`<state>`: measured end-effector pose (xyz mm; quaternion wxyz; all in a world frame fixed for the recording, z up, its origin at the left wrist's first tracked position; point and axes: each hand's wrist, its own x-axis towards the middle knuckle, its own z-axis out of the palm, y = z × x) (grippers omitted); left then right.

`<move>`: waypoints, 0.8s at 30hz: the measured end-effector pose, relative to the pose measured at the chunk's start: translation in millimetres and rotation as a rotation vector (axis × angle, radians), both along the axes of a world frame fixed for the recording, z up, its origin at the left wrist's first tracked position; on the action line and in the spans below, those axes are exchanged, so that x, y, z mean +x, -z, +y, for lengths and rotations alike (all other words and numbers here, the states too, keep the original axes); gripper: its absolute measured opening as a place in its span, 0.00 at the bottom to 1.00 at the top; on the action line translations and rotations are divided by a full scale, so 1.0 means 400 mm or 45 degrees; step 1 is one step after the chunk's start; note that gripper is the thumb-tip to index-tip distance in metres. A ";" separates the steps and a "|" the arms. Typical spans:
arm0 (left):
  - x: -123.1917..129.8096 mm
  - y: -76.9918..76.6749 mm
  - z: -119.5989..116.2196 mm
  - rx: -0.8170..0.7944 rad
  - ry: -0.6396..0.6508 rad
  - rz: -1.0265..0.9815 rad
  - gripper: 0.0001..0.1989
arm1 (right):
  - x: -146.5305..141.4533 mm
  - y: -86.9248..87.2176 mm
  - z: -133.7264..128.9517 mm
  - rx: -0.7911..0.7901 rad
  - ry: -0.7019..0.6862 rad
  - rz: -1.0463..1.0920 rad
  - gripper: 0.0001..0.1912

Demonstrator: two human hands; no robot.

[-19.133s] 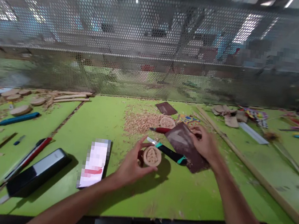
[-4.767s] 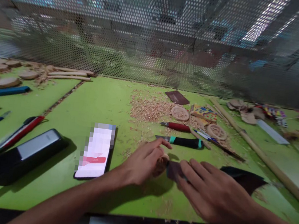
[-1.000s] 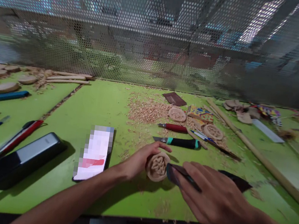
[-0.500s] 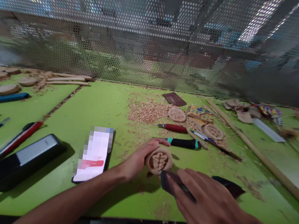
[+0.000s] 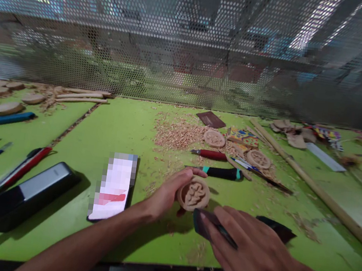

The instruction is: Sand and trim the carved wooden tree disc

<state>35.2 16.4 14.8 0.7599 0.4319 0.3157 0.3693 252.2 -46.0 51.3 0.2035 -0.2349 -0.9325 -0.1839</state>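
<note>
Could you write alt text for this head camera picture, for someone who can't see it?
A person's left hand holds a carved wooden disc above a green workbench, while the right hand holds dark sandpaper beside it. A phone, knives and wood shavings lie around.

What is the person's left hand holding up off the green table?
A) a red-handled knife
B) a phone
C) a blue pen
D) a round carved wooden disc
D: the left hand grips a round carved wooden disc by its edge, carved face toward the camera, while the right hand presses a dark sheet of sandpaper just below it.
</note>
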 end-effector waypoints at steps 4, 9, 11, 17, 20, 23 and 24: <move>0.004 0.009 -0.005 0.065 -0.027 0.014 0.24 | -0.007 0.005 -0.002 0.008 0.002 0.012 0.16; -0.001 0.014 -0.005 0.086 -0.039 0.075 0.22 | 0.002 -0.006 0.009 0.010 0.051 -0.026 0.17; -0.004 0.010 -0.009 0.108 -0.025 0.125 0.23 | 0.010 -0.015 0.016 0.056 0.131 -0.047 0.17; -0.003 0.005 -0.022 0.220 -0.074 0.267 0.22 | 0.035 -0.018 0.028 0.079 0.169 -0.103 0.16; 0.002 0.012 -0.018 0.155 -0.032 0.239 0.22 | 0.037 -0.014 0.024 0.039 0.144 -0.096 0.16; 0.006 0.024 -0.010 0.097 -0.022 0.165 0.21 | 0.029 -0.014 0.020 0.047 0.016 -0.095 0.15; 0.007 0.029 -0.008 0.088 -0.022 0.133 0.20 | 0.026 -0.015 0.020 0.046 0.008 -0.090 0.15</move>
